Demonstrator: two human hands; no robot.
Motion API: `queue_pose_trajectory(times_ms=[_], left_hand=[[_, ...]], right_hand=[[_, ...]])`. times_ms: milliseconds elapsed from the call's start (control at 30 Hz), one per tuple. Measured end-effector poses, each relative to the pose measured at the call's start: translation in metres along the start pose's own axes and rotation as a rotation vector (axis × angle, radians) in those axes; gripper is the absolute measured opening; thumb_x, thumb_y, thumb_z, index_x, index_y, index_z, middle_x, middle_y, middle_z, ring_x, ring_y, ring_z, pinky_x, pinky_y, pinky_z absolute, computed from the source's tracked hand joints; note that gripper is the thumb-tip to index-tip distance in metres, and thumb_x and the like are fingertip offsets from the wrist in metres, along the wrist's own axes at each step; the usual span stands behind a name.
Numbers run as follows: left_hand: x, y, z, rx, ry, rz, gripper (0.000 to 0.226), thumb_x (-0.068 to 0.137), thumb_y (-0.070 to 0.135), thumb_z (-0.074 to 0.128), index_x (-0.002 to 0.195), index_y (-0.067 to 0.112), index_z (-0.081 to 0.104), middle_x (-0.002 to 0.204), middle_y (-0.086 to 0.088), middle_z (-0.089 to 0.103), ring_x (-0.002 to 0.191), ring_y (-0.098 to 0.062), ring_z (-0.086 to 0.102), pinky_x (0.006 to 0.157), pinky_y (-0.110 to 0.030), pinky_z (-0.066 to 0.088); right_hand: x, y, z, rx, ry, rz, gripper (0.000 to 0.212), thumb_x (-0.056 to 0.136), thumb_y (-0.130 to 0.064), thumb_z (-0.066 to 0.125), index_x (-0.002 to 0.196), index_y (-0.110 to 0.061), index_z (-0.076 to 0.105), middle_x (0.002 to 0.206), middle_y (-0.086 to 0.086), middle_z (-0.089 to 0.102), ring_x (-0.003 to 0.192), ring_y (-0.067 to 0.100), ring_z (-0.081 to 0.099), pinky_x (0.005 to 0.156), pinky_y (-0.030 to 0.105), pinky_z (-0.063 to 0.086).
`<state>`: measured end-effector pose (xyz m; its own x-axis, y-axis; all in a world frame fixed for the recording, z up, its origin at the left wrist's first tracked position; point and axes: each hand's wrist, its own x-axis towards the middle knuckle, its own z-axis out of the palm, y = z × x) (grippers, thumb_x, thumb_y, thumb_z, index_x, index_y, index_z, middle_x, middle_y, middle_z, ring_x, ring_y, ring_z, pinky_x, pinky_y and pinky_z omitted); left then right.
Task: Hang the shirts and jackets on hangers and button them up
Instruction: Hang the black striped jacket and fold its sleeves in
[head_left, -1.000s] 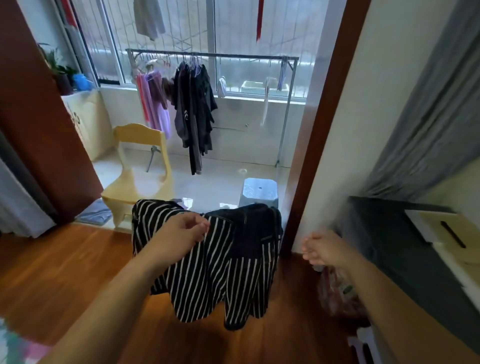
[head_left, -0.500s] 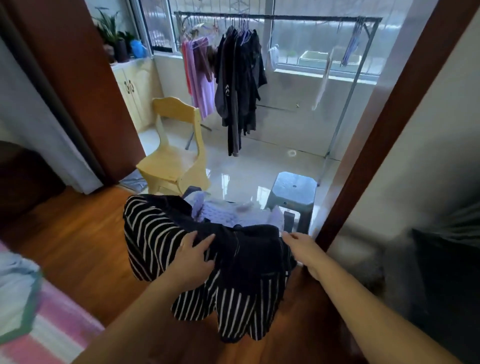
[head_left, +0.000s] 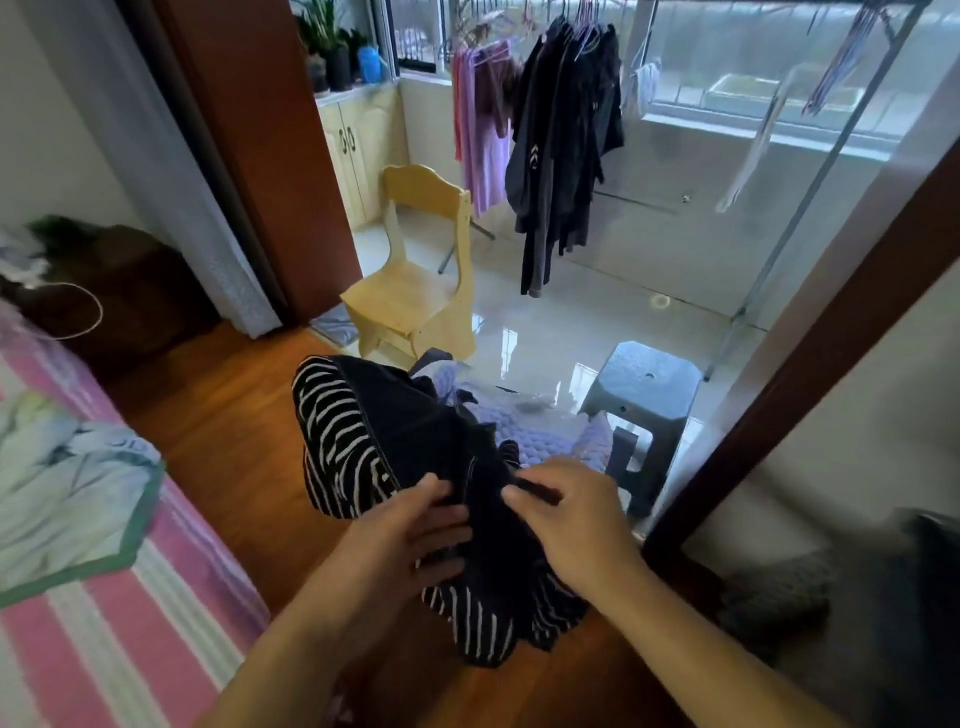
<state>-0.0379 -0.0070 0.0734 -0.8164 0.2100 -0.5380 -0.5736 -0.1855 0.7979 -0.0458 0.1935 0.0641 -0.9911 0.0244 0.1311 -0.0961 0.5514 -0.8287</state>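
Sorting through a heaped pile, the person works the black-and-white striped shirt (head_left: 337, 441), which drapes past both sets of fingers, likely to find its collar or placket. Beyond the fingertips lies a lilac quilted garment (head_left: 540, 436). The left hand (head_left: 410, 535) and right hand (head_left: 571, 519) each pinch dark fabric with curled fingers.

A wooden chair (head_left: 415, 291) and grey stool (head_left: 641, 384) stand on glossy tiles (head_left: 561, 312) beyond wood flooring (head_left: 223, 415).
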Motion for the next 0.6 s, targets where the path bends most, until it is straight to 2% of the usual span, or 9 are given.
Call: queue_pose_trajectory(times_ms=[67,100,133,167,200,267,300,433,600], left_hand=[[-0.012,-0.005,0.005,-0.078,-0.055,-0.047,0.048,0.093,0.041,0.068,0.120,0.003,0.068,0.108,-0.018,0.075,0.107,-0.026,0.072,0.096,-0.041,0.056],[-0.015,-0.007,0.005,-0.048,0.016,-0.021,0.040,0.096,0.032,0.067,0.111,-0.006,0.067,0.090,-0.017,0.077,0.088,-0.020,0.075,0.079,-0.030,0.059],[-0.018,-0.009,-0.001,0.003,0.178,0.045,0.031,0.099,0.021,0.063,0.103,-0.009,0.066,0.073,-0.012,0.075,0.069,-0.015,0.074,0.062,-0.023,0.057],[-0.016,-0.011,-0.009,0.004,0.353,0.092,0.025,0.101,0.015,0.059,0.102,-0.010,0.066,0.068,-0.009,0.074,0.062,-0.016,0.072,0.055,-0.024,0.055],[-0.016,-0.012,-0.021,-0.016,0.443,0.110,0.024,0.102,0.013,0.057,0.109,-0.008,0.066,0.076,-0.011,0.076,0.069,-0.021,0.074,0.061,-0.029,0.057],[-0.015,-0.013,-0.041,-0.028,0.563,0.146,0.022,0.103,0.016,0.057,0.118,0.006,0.070,0.093,-0.010,0.078,0.087,-0.029,0.075,0.082,-0.043,0.059],[-0.017,-0.013,-0.049,0.069,0.593,0.174,0.020,0.104,0.019,0.056,0.116,0.014,0.072,0.094,-0.005,0.079,0.090,-0.026,0.076,0.084,-0.042,0.059],[-0.030,0.001,-0.057,0.463,0.526,0.343,0.020,0.105,0.021,0.054,0.106,0.027,0.073,0.088,0.016,0.077,0.082,-0.002,0.072,0.066,-0.014,0.051],[-0.029,0.024,-0.073,0.636,0.423,0.482,0.035,0.105,0.015,0.052,0.116,0.042,0.072,0.098,0.027,0.074,0.095,0.009,0.067,0.075,-0.007,0.047]], right_hand=[[-0.018,-0.019,0.035,-0.012,-0.216,-0.140,0.017,0.089,-0.013,0.070,0.101,-0.022,0.079,0.088,-0.015,0.062,0.085,0.003,0.061,0.077,0.014,0.046],[-0.026,-0.024,0.050,-0.015,-0.338,-0.196,0.024,0.090,-0.007,0.064,0.106,-0.020,0.077,0.095,-0.015,0.061,0.090,0.004,0.060,0.080,0.015,0.047],[-0.030,-0.026,0.059,-0.002,-0.451,-0.235,0.029,0.092,-0.003,0.059,0.111,-0.017,0.075,0.102,-0.013,0.061,0.096,0.003,0.059,0.085,0.016,0.047],[-0.031,-0.025,0.062,0.033,-0.550,-0.233,0.031,0.096,-0.003,0.056,0.116,-0.016,0.074,0.109,-0.012,0.063,0.101,0.001,0.059,0.089,0.015,0.046],[-0.029,-0.024,0.059,0.062,-0.619,-0.203,0.029,0.099,-0.006,0.056,0.119,-0.018,0.073,0.113,-0.013,0.065,0.105,-0.001,0.059,0.092,0.013,0.045],[-0.017,-0.010,0.044,0.076,-0.594,-0.126,0.027,0.100,-0.009,0.057,0.115,-0.025,0.075,0.110,-0.018,0.068,0.105,-0.006,0.060,0.093,0.013,0.046],[-0.007,0.002,0.036,0.048,-0.511,-0.081,0.028,0.100,-0.008,0.058,0.110,-0.028,0.075,0.106,-0.020,0.068,0.101,-0.006,0.062,0.091,0.015,0.048],[0.057,0.039,0.026,-0.208,-0.246,0.079,0.032,0.099,-0.004,0.054,0.108,-0.029,0.071,0.109,-0.010,0.069,0.097,0.006,0.063,0.095,0.034,0.053],[0.139,0.031,0.063,-0.401,-0.309,0.040,0.046,0.095,0.001,0.049,0.133,-0.022,0.061,0.130,0.002,0.063,0.114,0.020,0.059,0.092,0.031,0.046]])
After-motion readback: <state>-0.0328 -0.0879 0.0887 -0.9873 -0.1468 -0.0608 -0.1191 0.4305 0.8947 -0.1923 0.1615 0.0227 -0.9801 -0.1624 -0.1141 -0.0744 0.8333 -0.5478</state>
